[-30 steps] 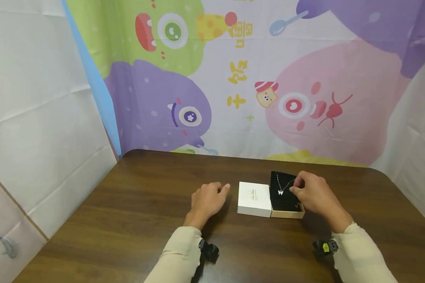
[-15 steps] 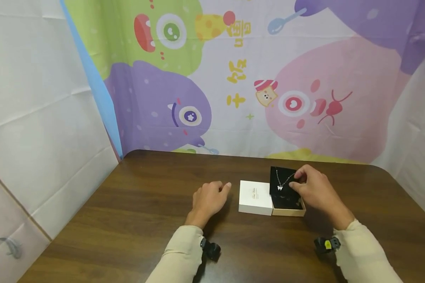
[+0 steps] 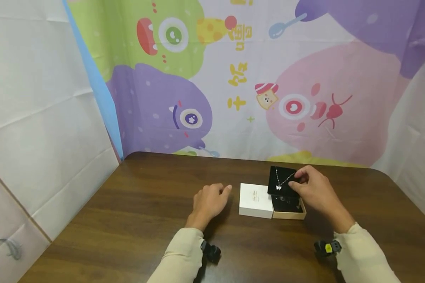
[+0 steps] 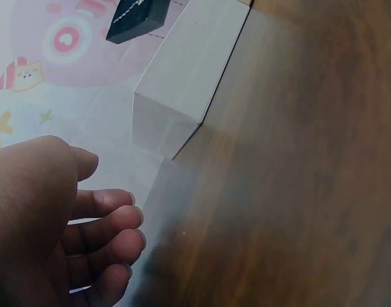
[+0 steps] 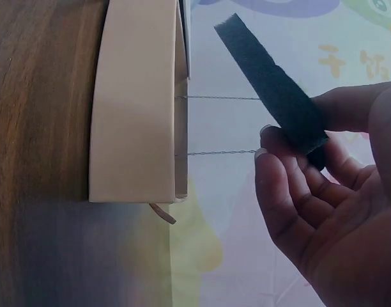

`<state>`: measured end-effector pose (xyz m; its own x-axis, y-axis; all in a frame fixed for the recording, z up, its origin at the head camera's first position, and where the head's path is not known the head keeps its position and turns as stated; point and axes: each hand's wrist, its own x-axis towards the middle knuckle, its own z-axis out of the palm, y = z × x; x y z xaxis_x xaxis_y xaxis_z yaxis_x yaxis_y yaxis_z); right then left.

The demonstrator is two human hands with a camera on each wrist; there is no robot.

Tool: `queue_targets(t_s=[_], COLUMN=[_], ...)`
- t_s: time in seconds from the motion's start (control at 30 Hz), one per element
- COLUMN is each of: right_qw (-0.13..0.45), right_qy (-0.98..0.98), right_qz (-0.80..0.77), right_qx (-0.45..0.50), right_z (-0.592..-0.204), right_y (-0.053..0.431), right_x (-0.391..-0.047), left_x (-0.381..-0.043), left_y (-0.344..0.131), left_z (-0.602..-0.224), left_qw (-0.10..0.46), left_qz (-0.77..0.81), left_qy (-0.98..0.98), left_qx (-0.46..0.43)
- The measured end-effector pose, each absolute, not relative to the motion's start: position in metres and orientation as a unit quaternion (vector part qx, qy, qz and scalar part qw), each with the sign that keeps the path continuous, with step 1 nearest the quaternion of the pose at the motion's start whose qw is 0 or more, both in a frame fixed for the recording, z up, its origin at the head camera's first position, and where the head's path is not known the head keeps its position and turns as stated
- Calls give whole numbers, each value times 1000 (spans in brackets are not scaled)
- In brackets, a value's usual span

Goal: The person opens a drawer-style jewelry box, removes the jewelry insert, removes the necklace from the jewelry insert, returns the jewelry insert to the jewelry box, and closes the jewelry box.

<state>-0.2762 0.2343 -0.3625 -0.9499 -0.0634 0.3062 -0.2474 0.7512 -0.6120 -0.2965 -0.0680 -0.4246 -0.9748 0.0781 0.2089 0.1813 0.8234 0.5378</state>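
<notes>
Head view: your right hand [image 3: 315, 192] pinches the right edge of a black, square, padded insert [image 3: 285, 191] bearing a silver butterfly necklace [image 3: 278, 188], tilted above the rear of an open tan cardboard box [image 3: 289, 216]; a white, square, lettered cardboard box piece [image 3: 255, 199] sits beside it. Left wrist: your left hand [image 4: 61, 220], fingers loosely curled, grasps nothing, near the white piece. Right wrist: thumb and fingers grip the insert; two fine chain strands [image 5: 221, 153] run to the tan box.
</notes>
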Motion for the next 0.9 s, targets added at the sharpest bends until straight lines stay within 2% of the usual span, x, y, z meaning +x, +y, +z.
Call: queue_targets(t_s=[0.9], right_qw=[209], right_qy=[-890], right_qz=[399], right_qx=[71], right_z=[-361], right_y=[230], right_x=[-273], left_x=[-297], left_y=[-66], left_z=[-425], left_qw=[105], left_qz=[-293], left_qy=[-948], left_qx=[-68])
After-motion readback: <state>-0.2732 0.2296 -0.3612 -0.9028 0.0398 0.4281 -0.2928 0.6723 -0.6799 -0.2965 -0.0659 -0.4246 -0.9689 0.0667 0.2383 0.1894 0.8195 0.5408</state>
